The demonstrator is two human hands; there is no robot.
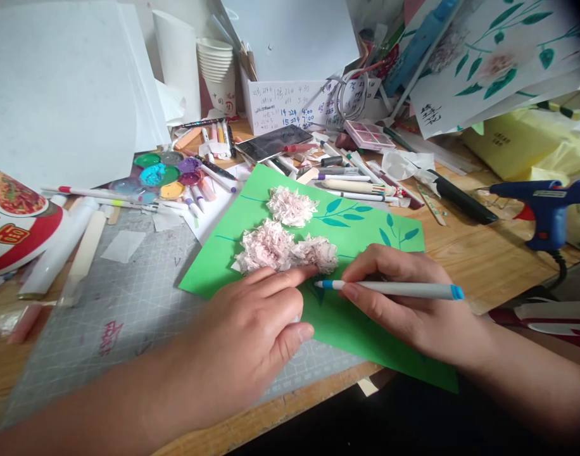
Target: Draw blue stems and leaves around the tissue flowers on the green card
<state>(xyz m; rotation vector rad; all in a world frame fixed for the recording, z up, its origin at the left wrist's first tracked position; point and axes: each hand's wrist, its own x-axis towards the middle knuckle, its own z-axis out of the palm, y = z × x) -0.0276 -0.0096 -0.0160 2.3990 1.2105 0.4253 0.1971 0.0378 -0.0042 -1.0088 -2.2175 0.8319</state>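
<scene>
A bright green sheet [366, 240] lies at an angle on the grey cutting mat [142, 304], with three crumpled pale pink paper flowers on it. My left hand [256, 316] rests over the sheet's lower left part. Its index finger is stretched out to the base of the right-hand flower [316, 253], beside the larger left flower [265, 247]. The third flower [291, 206] sits above them. Pinched in my right hand [404, 297] is a white marker [394, 290] with blue ends. The marker's tip is at a dark teal leaf, partly hidden, below the flowers. Teal painted leaves [340, 214] spread to the right.
Pens and markers [356, 183] crowd the table behind the sheet, near a paint palette [161, 174] and a phone [273, 142]. A blue glue gun [546, 202] stands at the right. Stacked paper cups [216, 76] and a white box [290, 104] are at the back.
</scene>
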